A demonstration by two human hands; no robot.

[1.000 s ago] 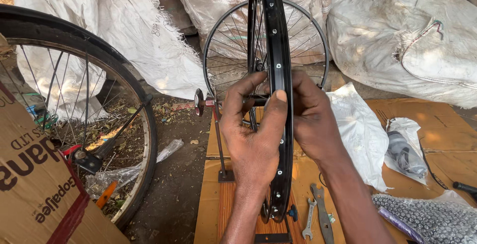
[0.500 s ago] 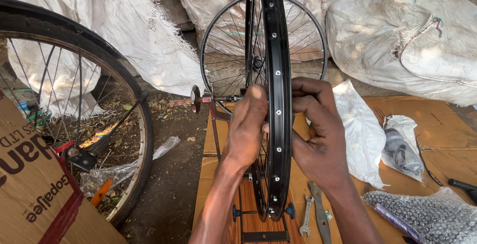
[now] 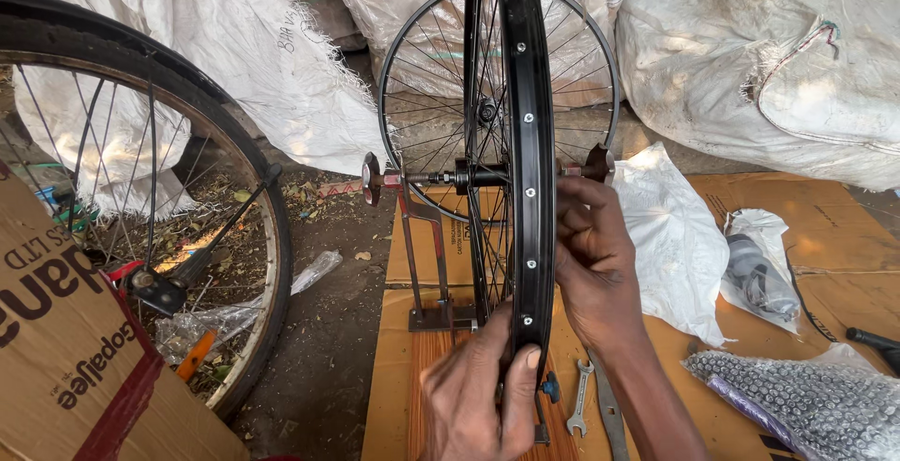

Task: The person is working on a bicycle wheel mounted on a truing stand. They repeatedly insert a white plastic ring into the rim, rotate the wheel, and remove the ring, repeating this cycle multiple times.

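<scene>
left hand grips black rim | brown carton left | white sacks behind

A tyred bicycle wheel stands left, white sacks lie far, spanners and a bubble-wrap bundle lie near right.

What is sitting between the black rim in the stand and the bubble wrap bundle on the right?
In the head view, two flat wrenches lie on the cardboard between the black rim and the bubble wrap bundle.

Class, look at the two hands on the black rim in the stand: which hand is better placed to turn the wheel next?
Probably the left hand: its thumb lies on the rim edge; the right hand is among the spokes.
</scene>
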